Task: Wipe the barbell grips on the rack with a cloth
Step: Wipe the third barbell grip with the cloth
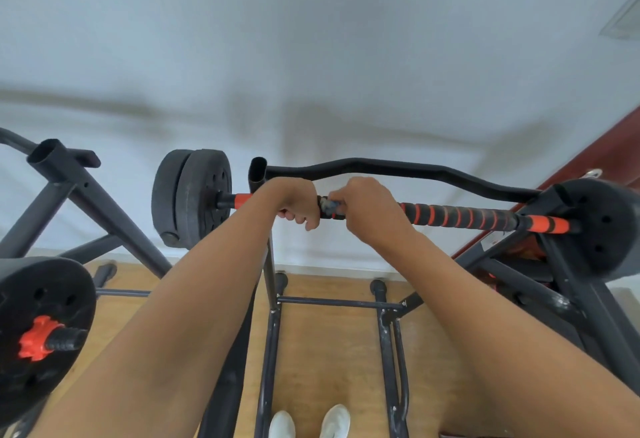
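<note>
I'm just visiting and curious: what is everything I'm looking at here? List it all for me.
Barbell: one, black grip with orange stripes, lying across the rack at mid-frame.
Cloth: one, greyish-blue, bunched on the bar between the hands.
Weight plates: black, two at the bar's left end; another at its right end.
Rack: black metal tubes, under and behind the bar.
Curved bar: one, black, behind the barbell.
Second barbell: black plate, orange collar, lower left.
Floor: wooden, below.
Wall: white, behind.
Shoes: two, white, bottom edge.
Left hand: gripping the bar.
Right hand: holding the cloth on the bar.
</note>
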`<state>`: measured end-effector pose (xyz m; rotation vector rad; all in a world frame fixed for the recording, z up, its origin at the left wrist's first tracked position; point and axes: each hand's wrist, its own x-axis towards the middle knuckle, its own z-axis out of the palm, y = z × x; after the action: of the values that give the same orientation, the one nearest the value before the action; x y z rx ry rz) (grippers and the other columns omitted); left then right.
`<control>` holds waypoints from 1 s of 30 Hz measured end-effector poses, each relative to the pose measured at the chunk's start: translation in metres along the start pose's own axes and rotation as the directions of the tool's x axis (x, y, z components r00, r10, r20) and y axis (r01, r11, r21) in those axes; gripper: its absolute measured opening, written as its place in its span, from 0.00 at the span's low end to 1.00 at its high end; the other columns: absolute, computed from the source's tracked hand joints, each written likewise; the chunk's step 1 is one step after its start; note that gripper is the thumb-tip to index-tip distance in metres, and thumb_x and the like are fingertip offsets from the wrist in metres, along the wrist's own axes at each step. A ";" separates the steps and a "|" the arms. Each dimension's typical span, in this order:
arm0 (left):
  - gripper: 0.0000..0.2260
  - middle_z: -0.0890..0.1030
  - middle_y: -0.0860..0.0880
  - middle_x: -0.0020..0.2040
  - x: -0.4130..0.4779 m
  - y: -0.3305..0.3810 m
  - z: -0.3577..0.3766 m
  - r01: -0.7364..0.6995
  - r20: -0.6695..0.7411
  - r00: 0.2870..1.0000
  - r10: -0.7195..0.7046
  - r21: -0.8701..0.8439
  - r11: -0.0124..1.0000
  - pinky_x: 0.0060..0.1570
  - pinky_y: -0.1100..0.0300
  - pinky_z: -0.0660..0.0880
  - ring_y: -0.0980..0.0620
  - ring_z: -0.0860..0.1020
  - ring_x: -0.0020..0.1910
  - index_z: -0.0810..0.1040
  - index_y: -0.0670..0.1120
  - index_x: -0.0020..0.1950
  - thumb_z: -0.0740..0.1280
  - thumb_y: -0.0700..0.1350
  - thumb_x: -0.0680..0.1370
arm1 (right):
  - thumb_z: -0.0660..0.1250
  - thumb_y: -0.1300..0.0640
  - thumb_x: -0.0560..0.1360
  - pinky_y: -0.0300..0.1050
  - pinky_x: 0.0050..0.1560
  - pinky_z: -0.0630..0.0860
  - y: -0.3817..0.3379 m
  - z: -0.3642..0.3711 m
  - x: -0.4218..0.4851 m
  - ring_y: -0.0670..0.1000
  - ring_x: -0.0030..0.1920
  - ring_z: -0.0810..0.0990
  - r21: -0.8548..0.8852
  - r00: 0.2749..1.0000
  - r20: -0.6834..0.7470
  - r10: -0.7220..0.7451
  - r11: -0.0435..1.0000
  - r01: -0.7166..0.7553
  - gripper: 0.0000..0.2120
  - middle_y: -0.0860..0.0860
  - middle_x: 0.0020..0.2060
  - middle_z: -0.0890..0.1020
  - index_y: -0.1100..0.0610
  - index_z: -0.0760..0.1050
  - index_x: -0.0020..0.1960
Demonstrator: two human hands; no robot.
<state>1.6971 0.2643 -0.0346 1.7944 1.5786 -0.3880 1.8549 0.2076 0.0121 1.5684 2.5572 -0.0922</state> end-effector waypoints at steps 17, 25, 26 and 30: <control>0.08 0.75 0.54 0.31 -0.015 0.011 0.056 0.302 -0.690 0.723 0.039 0.366 0.880 0.31 0.59 0.65 0.54 0.71 0.27 0.72 0.51 0.41 0.64 0.47 0.80 | 0.65 0.61 0.78 0.45 0.47 0.71 0.015 0.018 0.023 0.53 0.47 0.70 0.088 0.995 -0.092 -0.050 0.994 0.058 0.07 0.50 0.35 0.68 0.53 0.77 0.54; 0.08 0.77 0.52 0.30 0.003 0.001 0.020 0.083 -0.273 0.962 -0.009 0.261 0.962 0.32 0.60 0.73 0.53 0.76 0.28 0.75 0.48 0.37 0.72 0.47 0.72 | 0.66 0.59 0.80 0.45 0.56 0.75 0.014 0.018 0.002 0.52 0.58 0.71 -0.001 0.985 -0.139 -0.104 0.994 0.105 0.17 0.53 0.55 0.76 0.52 0.75 0.68; 0.08 0.78 0.52 0.31 0.007 -0.001 0.015 0.059 -0.205 0.979 -0.011 0.227 0.972 0.34 0.59 0.75 0.52 0.76 0.29 0.77 0.47 0.38 0.74 0.48 0.71 | 0.65 0.60 0.80 0.45 0.54 0.76 0.014 0.017 -0.001 0.52 0.58 0.70 -0.008 0.984 -0.139 -0.108 0.994 0.108 0.17 0.52 0.55 0.76 0.52 0.74 0.68; 0.12 0.81 0.51 0.33 0.013 -0.009 0.004 -0.027 0.003 1.000 0.027 0.017 0.999 0.37 0.59 0.76 0.52 0.77 0.30 0.82 0.46 0.46 0.78 0.52 0.72 | 0.68 0.58 0.79 0.44 0.49 0.76 0.017 0.006 0.011 0.50 0.51 0.70 -0.041 0.986 -0.083 -0.147 0.989 0.144 0.16 0.50 0.49 0.75 0.49 0.77 0.66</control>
<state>1.6925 0.2718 -0.0484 1.8257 1.5519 -0.3923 1.8660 0.2244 0.0050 1.4016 2.7216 0.0052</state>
